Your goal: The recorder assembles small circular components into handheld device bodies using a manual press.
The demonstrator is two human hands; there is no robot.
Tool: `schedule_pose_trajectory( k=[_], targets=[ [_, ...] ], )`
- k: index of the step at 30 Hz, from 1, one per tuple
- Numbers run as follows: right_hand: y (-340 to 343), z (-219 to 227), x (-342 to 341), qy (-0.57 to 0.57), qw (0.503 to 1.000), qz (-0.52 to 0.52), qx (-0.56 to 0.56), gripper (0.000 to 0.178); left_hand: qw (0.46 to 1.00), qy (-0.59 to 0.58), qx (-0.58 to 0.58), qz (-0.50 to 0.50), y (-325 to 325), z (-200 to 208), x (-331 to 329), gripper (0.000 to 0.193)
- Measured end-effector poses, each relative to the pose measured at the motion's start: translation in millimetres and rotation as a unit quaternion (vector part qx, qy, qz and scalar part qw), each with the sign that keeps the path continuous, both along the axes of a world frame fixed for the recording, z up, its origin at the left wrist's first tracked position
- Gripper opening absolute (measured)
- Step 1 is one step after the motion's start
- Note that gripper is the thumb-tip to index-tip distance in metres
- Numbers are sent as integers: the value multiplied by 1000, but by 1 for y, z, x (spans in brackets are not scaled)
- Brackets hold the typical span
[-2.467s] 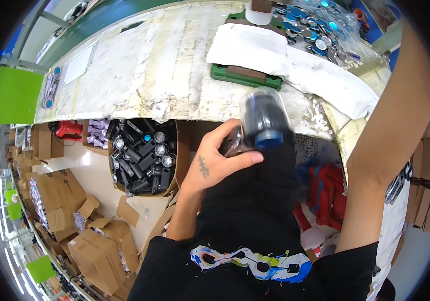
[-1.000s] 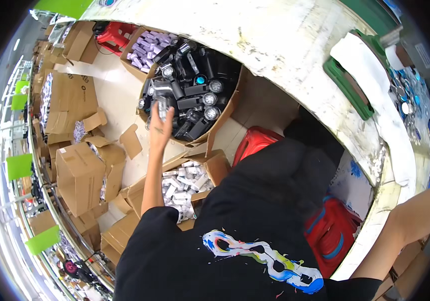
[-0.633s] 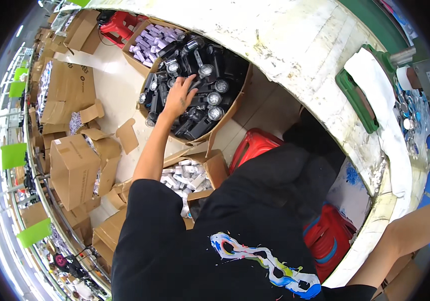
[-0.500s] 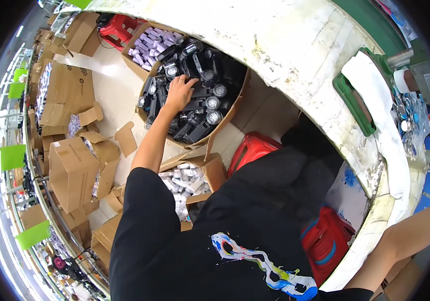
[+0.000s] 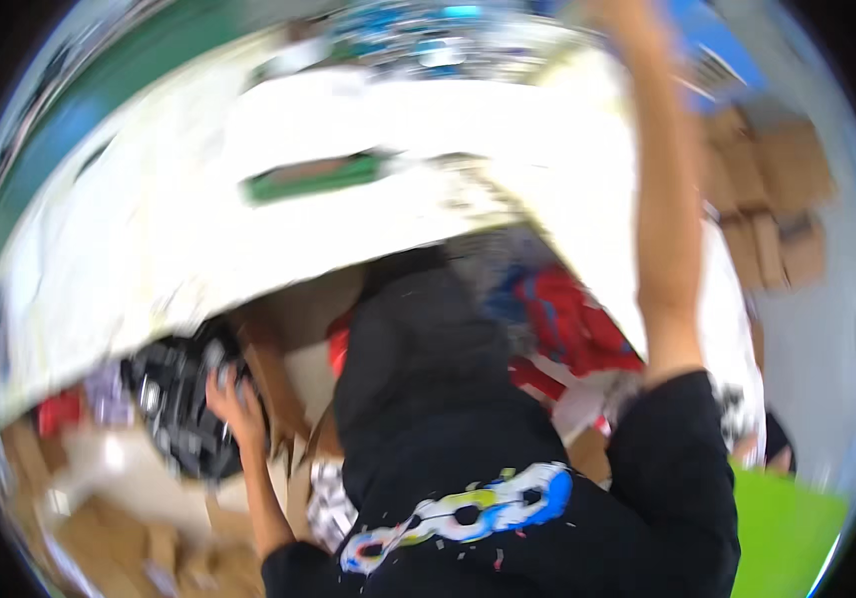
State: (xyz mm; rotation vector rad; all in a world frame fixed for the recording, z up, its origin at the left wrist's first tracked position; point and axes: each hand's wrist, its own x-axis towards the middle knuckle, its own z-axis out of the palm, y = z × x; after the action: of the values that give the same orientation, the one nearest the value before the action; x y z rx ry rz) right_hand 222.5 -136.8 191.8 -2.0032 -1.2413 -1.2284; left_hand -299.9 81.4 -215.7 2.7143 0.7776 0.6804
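My left hand [image 5: 235, 404] is over the carton [image 5: 273, 384] of black lamp-like pieces [image 5: 188, 424] at the lower left. Its fingers look spread apart, though smeared by motion, and I see nothing held in them. My right arm [image 5: 669, 219] stretches across the white worktop [image 5: 178, 239] to the far edge of the view. The right hand [image 5: 615, 10] is blurred and partly cut off there, so its fingers cannot be made out. Near it lie blurred blue and clear small parts [image 5: 438, 45].
A green-framed tool [image 5: 313, 177] and a white cloth [image 5: 428, 115] are on the worktop. Below it sits a red bag-like thing [image 5: 577, 324]. Cardboard boxes [image 5: 772, 164] stand at the right. White small packs [image 5: 330, 503] fill a box by my left forearm.
My view has swung right, shifting the carton to the lower left. My left hand has lifted off the black pieces, and my right arm now reaches far across the worktop.
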Motion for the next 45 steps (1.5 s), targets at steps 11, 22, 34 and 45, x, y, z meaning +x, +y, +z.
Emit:
schedule_pose_trajectory(
  k=[11, 22, 34, 45],
  targets=[
    [-381, -160, -129, 218, 805, -547, -75, 64, 946, -57, -257, -192, -142, 75, 123, 19],
    [-338, -181, -121, 196, 846, -486, -94, 48, 742, -124, -480, -452, -233, 181, 259, 20],
    [-107, -118, -134, 397, 896, 161, -122, 22, 454, -260, -814, -252, -197, 211, 258, 66],
    [-32, -172, 19, 281, 936, -94, -188, 14, 298, -278, -886, -220, -115, 224, 277, 64]
  ],
)
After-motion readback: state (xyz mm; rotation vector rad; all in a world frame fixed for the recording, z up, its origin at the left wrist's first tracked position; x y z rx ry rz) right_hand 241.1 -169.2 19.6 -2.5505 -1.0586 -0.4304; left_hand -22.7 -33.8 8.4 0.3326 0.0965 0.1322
